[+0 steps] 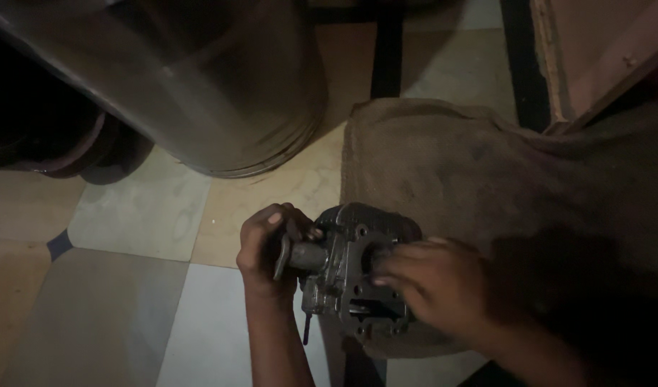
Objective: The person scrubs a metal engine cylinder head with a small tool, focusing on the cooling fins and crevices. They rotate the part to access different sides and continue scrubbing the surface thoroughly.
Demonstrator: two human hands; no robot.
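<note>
A dark grey finned metal engine part sits low in the middle of the view, at the edge of a brown sackcloth spread on the tiled floor. My left hand is closed around a short metal stub with a flange that sticks out of the part's left side. My right hand rests on the part's right side, fingers curled against its face near a round opening. The light is dim and small details are hard to make out.
A large shiny metal drum stands on the floor at the upper left. A reddish wooden panel leans at the upper right. Pale floor tiles fill the lower left.
</note>
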